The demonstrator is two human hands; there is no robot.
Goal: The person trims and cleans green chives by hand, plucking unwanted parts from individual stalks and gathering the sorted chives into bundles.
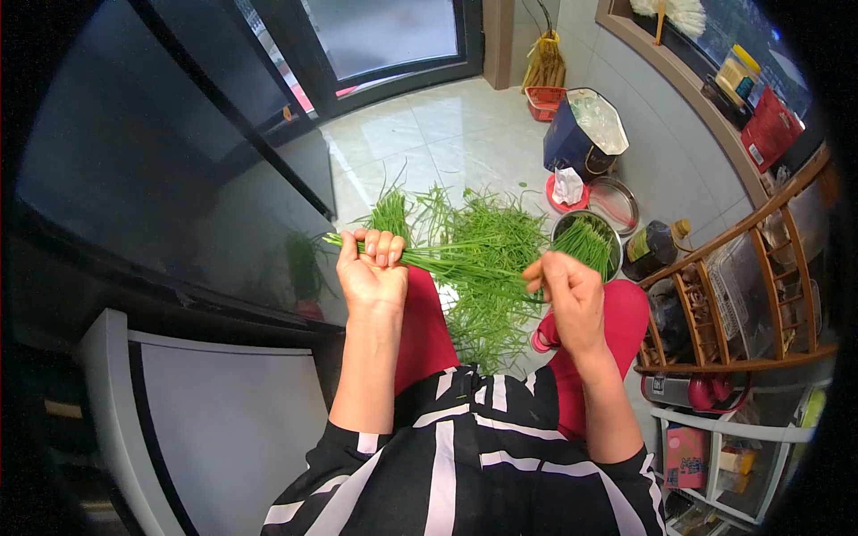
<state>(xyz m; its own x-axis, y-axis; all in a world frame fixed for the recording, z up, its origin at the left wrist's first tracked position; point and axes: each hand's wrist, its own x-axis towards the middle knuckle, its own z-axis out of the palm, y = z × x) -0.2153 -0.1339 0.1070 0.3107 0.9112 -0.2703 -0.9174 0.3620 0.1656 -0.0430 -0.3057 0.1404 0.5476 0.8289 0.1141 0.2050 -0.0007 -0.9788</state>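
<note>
Glass door point(386, 40) up top, red packet point(770, 132) in the upper right. Wooden rack point(742, 364) kinda hogs the right edge.

Greens point(492, 326) are lying on the floor point(375, 134), stalks point(583, 241) are resting in a bowl point(617, 254) to their right, a jug point(650, 256) is standing right of the bowl, a bag point(563, 143) behind the bowl, a rack point(742, 364) at far right

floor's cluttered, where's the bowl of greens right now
In the head view, the bowl of greens stands right of centre, between the loose green pile and the dark bottle, just beyond the right hand.
</note>
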